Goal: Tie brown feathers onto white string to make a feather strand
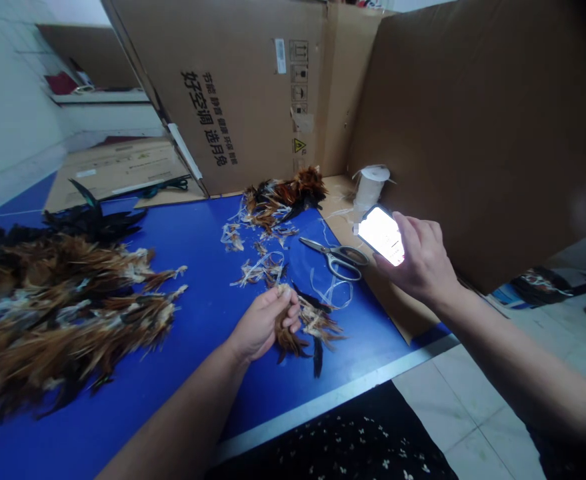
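Observation:
My left hand (267,320) pinches a small bunch of brown feathers (289,339) by its pale top, low over the blue table (193,247). To the right, my right hand (420,257) grips a phone (383,235) with a bright white screen. Between my hands lie scissors (335,255) with dark handles and spread blades, beside clear looped ties (333,293). Loose brown and black feathers (320,323) lie just right of my left hand. Behind it are feather scraps and a darker reddish-brown feather pile (287,197).
A large heap of brown and black feathers (73,300) covers the table's left side. A white spool (371,187) stands on cardboard behind the phone. Tall cardboard panels (253,87) wall the back and right. Dark-handled scissors (165,187) rest on flat cardboard at the back left.

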The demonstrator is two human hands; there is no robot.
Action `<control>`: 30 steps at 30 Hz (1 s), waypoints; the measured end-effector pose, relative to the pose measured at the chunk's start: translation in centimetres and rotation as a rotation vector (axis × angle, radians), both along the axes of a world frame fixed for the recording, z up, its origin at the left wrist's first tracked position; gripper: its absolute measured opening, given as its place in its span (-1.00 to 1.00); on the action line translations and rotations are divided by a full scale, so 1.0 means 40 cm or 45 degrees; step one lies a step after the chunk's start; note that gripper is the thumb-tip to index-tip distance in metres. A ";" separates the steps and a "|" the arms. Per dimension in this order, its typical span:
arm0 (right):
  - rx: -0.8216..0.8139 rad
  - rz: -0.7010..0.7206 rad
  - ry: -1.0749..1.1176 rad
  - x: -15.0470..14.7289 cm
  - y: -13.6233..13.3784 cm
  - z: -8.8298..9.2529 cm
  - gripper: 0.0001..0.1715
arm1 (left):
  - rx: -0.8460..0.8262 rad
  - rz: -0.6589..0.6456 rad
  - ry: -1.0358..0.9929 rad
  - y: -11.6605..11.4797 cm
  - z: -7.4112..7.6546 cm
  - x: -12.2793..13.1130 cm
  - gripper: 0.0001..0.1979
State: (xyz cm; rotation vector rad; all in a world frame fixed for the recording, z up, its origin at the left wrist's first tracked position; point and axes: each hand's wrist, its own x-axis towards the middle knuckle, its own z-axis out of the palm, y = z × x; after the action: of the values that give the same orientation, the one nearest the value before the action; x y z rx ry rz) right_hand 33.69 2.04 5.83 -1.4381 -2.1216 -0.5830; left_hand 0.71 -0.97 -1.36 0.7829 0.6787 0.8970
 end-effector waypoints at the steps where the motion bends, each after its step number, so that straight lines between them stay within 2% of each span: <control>1: 0.006 0.011 0.009 -0.002 -0.005 0.002 0.03 | -0.005 0.001 -0.001 0.000 0.002 0.001 -0.70; 12: 0.076 0.110 0.023 -0.070 -0.059 0.030 0.12 | -0.024 0.002 -0.011 0.001 0.005 0.003 -0.70; 20: 0.054 0.190 0.154 -0.126 -0.093 0.037 0.18 | -0.023 0.009 -0.005 -0.001 0.009 0.004 -0.69; 30: 0.145 0.348 0.168 -0.194 -0.104 0.030 0.11 | 0.001 0.022 -0.018 -0.003 0.009 0.006 -0.70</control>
State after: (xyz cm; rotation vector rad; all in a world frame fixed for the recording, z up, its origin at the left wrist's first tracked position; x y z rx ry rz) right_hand 25.92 -2.12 7.01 -1.0714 -2.0970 -0.4811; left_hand 0.94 -1.10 -0.99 0.7719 0.6735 0.9180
